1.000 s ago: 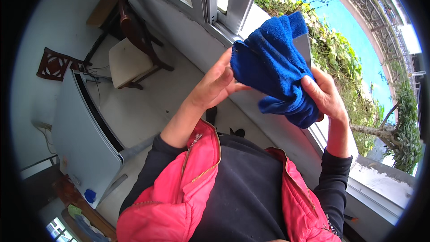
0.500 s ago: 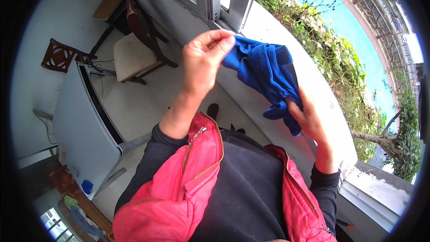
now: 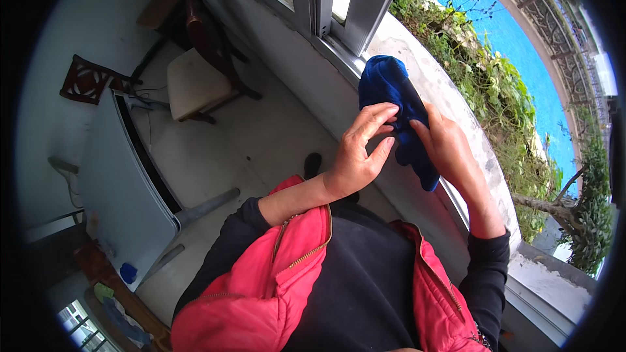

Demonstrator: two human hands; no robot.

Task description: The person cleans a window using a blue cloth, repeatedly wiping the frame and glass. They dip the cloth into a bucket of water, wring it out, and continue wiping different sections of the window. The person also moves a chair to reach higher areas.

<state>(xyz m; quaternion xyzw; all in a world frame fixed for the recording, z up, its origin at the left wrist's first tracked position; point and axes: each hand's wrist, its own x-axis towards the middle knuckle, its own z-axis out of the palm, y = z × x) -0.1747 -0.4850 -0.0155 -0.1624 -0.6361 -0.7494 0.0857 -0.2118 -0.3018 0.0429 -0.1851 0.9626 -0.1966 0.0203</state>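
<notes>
- The blue cloth [image 3: 396, 107], spread wide between the hands a second earlier, had been gathered into a narrow, bunched roll, held up in front of the window frame [image 3: 339, 6] on the far side.
- The left hand [image 3: 357, 156] had moved from pinching the top edge down to the cloth's left side; its fingers were loosely curled, the tips resting on the fabric (not clamped round it).
- The right hand [image 3: 447, 146] cupped the cloth from the right, fingers partly closed behind it, bearing most of its weight.
- Judging by this, the folding or wringing looked well advanced.
- The right palm and thumb were hidden behind the cloth, so its grip could only be inferred.
- The cloth's lower end hung past the right hand, its folds hard to make out.
- The chair [image 3: 195, 78] at far left bent toward the rim.
</notes>
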